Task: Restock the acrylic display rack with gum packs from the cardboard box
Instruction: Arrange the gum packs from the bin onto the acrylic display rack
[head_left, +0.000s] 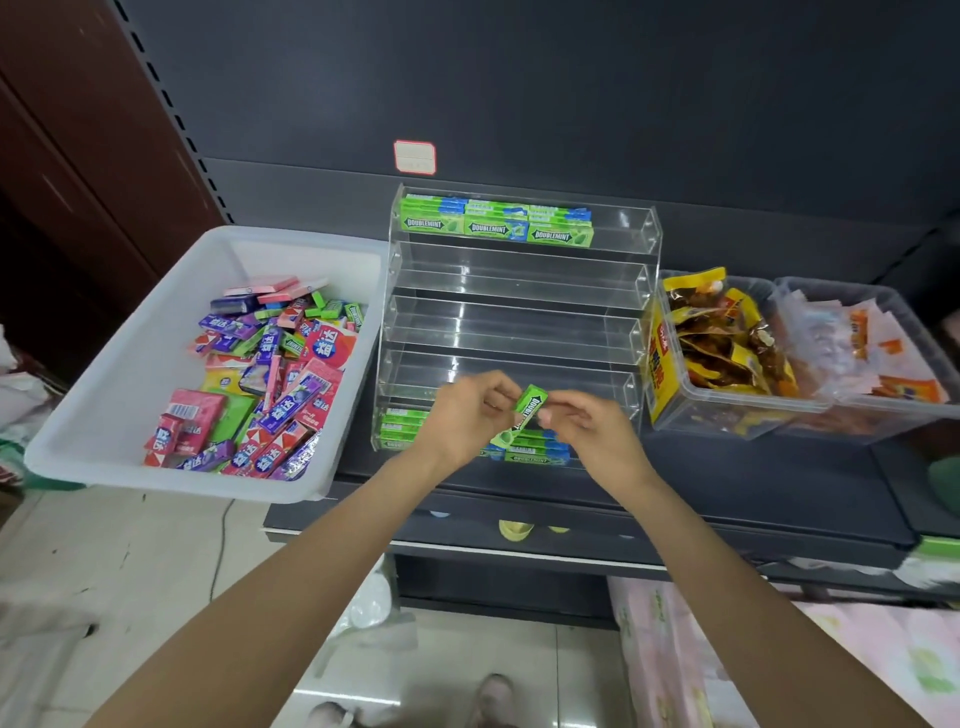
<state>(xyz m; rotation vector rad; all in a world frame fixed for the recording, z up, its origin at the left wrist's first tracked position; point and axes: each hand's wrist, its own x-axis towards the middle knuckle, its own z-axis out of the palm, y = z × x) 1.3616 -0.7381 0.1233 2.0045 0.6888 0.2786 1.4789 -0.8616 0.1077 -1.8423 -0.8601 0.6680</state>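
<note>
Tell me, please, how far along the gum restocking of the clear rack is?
Early on. The acrylic rack has green packs in its top tier and some in the bottom one; the three middle tiers show none. Both hands, left hand and right hand, hold one green pack. Many packs remain in the white bin.

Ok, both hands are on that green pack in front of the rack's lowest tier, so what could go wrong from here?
1. The green gum pack is tilted and pinched only at its ends by the left hand and right hand; it could slip.
2. Setting it down may knock the packs already in the bottom tier askew.
3. The white bin overhangs the shelf edge; a bump could tip it.
</note>
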